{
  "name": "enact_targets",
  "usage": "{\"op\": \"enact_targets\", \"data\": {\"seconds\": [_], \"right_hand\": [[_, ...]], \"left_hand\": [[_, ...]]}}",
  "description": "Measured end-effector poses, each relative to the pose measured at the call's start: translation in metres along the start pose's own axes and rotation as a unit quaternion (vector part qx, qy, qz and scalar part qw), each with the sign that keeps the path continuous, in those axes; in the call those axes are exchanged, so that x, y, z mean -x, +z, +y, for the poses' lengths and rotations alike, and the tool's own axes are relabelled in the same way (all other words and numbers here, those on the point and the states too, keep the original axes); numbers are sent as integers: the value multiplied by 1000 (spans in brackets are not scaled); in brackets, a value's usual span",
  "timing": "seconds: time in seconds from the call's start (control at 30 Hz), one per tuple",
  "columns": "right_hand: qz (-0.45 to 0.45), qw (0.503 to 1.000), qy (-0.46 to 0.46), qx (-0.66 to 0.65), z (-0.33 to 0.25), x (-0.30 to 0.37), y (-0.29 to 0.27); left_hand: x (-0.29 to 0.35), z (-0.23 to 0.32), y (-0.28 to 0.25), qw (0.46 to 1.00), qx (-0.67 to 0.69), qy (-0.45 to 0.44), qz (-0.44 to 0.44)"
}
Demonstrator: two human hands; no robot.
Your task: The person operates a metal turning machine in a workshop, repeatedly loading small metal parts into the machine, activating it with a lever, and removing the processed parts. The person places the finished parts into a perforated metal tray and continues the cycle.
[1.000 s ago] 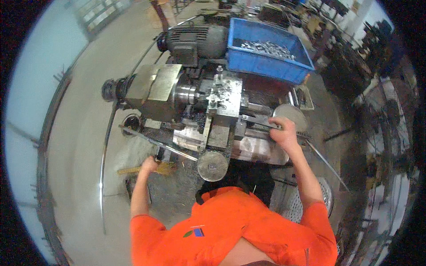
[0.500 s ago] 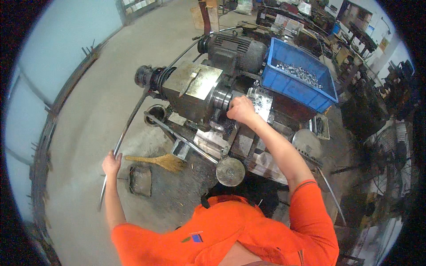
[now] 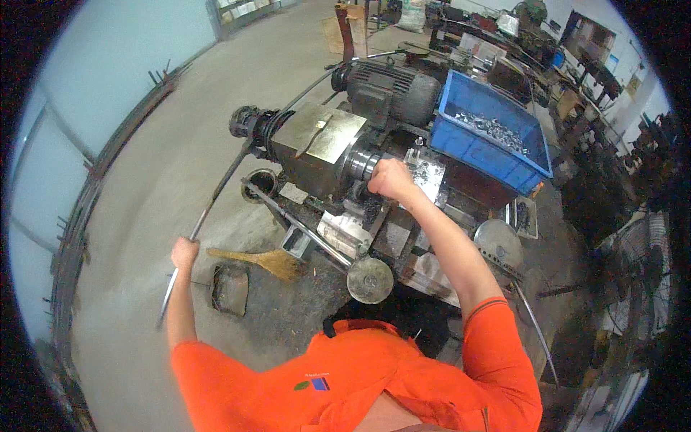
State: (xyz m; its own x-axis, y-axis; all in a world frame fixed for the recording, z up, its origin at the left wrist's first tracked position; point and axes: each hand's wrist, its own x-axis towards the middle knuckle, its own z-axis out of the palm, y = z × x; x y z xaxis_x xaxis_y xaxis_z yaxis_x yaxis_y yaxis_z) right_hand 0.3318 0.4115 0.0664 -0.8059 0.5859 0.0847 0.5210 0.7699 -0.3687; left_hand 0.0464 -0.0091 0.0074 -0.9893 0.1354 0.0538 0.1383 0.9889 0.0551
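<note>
My left hand (image 3: 185, 253) is closed around the lower part of a long metal lever bar (image 3: 209, 209), which slants up to the left end of a lathe-like machine (image 3: 299, 169). My right hand (image 3: 392, 180) is at the front of the machine's shiny round spindle nose (image 3: 362, 163), fingers curled in. Whatever those fingers hold is hidden behind the hand. Just right of it lies a bright metal plate (image 3: 430, 178) with small metal bits scattered on it.
Behind the plate stands a blue crate (image 3: 489, 153) of small metal parts, beside a dark motor (image 3: 392, 92). A round metal disc (image 3: 370, 279) and a slanting rod (image 3: 306, 229) are near my body. A straw broom (image 3: 277, 263) and dustpan (image 3: 229, 289) lie on the floor at left.
The view has shifted slightly. My left hand and the near end of the lever bar have moved a little away from my body. My right hand stays by the spindle.
</note>
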Motion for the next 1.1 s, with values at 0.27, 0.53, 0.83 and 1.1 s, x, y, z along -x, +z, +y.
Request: {"op": "enact_targets", "data": {"seconds": [0.27,0.53,0.83,1.1], "right_hand": [[-27,999,-3,30,-14,5,-9],[-27,979,21,201,-19,11,-12],[147,972,-36,177,61,27,-112],[307,942,125,47,144,101,-129]], "left_hand": [[69,13,-11,996,91,3,-23],[104,35,-8,983,156,72,-70],[40,60,0,807,461,158,-333],[43,53,9,800,509,164,-273]]}}
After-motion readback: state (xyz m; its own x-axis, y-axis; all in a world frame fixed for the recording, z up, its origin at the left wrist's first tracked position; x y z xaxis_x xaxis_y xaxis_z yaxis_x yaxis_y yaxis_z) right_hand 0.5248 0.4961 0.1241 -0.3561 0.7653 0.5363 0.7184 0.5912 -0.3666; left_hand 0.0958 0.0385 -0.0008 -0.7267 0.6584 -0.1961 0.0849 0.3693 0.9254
